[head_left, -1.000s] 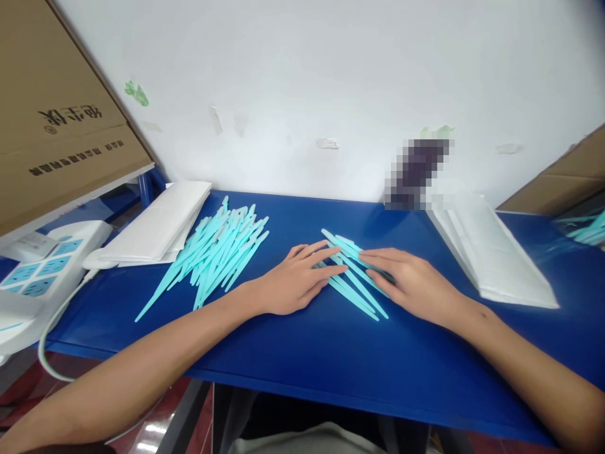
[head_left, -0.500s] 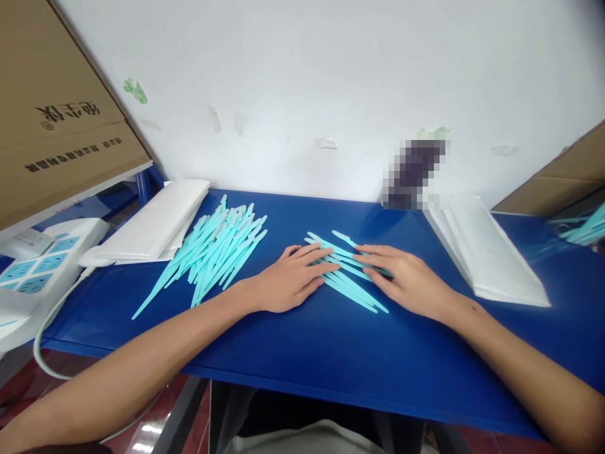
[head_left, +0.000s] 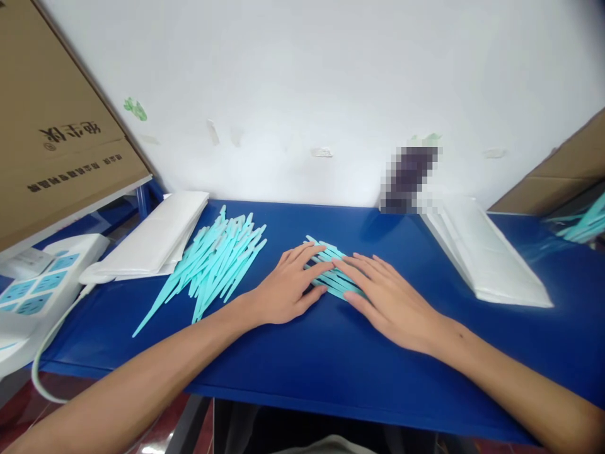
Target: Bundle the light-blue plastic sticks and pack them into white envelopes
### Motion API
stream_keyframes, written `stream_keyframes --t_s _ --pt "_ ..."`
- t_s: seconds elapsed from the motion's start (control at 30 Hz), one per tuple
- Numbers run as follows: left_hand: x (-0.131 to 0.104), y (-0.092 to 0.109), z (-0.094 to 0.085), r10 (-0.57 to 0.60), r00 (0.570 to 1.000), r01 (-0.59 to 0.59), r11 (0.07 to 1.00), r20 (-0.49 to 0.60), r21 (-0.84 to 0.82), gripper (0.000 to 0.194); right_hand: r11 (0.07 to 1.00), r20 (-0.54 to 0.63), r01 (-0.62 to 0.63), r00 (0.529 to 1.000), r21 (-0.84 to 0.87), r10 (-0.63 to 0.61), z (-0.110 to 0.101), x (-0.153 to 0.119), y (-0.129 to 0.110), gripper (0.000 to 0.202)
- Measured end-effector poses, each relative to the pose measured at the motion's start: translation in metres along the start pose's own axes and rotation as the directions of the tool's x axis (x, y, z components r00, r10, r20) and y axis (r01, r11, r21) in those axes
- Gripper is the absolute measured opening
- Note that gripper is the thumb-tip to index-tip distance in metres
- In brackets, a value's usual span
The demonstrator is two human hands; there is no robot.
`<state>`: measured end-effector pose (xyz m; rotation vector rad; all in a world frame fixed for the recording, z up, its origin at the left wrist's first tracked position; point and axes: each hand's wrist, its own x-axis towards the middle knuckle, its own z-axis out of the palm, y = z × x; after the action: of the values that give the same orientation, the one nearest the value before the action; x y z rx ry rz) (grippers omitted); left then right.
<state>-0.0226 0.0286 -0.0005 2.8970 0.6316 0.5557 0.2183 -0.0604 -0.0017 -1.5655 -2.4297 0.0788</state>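
Note:
A small bunch of turquoise eyebrow razors (head_left: pixel 336 287) lies slanted on the blue table (head_left: pixel 283 362), partly hidden beneath my fingers. My left hand (head_left: pixel 288 287) rests on the bunch's left side, palm down and fingers apart. From the right, my right hand (head_left: pixel 397 302) lies over the other end with its fingers stretched out and spread. Neither hand is closed round a razor. Left of my left hand sits a larger loose pile of the same razors (head_left: pixel 220 261), their paler tips pointing mostly toward the wall.
White folded sheets or bags (head_left: pixel 151 236) lie at the left, and another white stack (head_left: pixel 505 265) at the right. A white power strip (head_left: pixel 70 258) with a cable sits at the left edge. A cardboard box (head_left: pixel 70 126) leans over the left; a pale wall (head_left: pixel 283 94) stands behind.
My right hand has moved left and flattened over the razors, covering their near right ends. The razors there lie closer together. My left hand stays nearly in place.

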Motion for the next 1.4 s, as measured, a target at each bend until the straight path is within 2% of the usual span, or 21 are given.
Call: stream_keyframes --t_s 0.1,0.17,0.23,0.33,0.47,0.6,0.8,0.9,1.03,1.2,1.27,1.4 --pt "0.001 -0.029 -0.021 0.040 0.999 -0.033 0.984 -0.036 0.176 0.036 1.000 0.004 -0.029 1.000 -0.011 0.029 0.004 -0.001 -0.009 0.054" --pt "-0.005 -0.058 -0.043 -0.114 0.991 0.130 0.947 -0.072 0.292 0.041 1.000 0.022 -0.024 0.999 -0.004 0.024 0.004 0.000 -0.005 0.052" --pt "-0.017 -0.085 -0.065 -0.293 0.954 0.298 0.885 -0.070 0.357 0.048 1.000 0.037 -0.011 0.999 -0.004 0.011 0.002 0.001 0.005 0.052" --pt "-0.036 -0.106 -0.087 -0.429 0.902 0.379 0.839 0.046 0.390 0.055 1.000 0.040 0.002 0.999 -0.006 -0.002 -0.002 0.003 0.026 0.053" --pt "-0.044 -0.103 -0.094 -0.516 0.845 0.412 0.795 0.141 0.446 0.057 0.999 -0.001 -0.034 0.999 0.009 0.034 -0.005 0.006 0.051 0.053" --pt "-0.039 -0.093 -0.088 -0.551 0.819 0.438 0.780 0.160 0.446 0.055 0.998 -0.014 -0.068 0.998 0.011 0.068 -0.002 0.006 0.062 0.054" --pt "-0.036 -0.088 -0.077 -0.537 0.832 0.450 0.799 0.137 0.399 0.051 0.999 0.000 -0.040 0.999 0.019 0.040 -0.004 0.006 0.051 0.053" --pt "-0.036 -0.084 -0.080 -0.483 0.869 0.413 0.828 0.105 0.380 0.048 0.999 -0.038 -0.022 0.999 0.034 0.023 -0.010 0.005 0.043 0.053" --pt "-0.037 -0.078 -0.088 -0.387 0.908 0.327 0.894 0.159 0.306 0.041 0.997 -0.084 0.014 0.996 0.071 -0.008 -0.012 0.003 0.039 0.050" --pt "-0.040 -0.075 -0.087 -0.442 0.863 0.365 0.881 0.244 0.302 0.043 0.995 -0.070 0.024 0.997 0.100 -0.017 -0.009 0.004 0.037 0.049" --pt "-0.040 -0.077 -0.083 -0.464 0.854 0.377 0.863 0.235 0.335 0.046 0.993 -0.073 0.028 0.997 0.116 -0.019 -0.008 0.004 0.037 0.048" --pt "-0.040 -0.084 -0.072 -0.462 0.872 0.370 0.837 0.160 0.403 0.053 0.991 -0.065 0.022 0.998 0.135 -0.013 -0.008 0.005 0.036 0.048"
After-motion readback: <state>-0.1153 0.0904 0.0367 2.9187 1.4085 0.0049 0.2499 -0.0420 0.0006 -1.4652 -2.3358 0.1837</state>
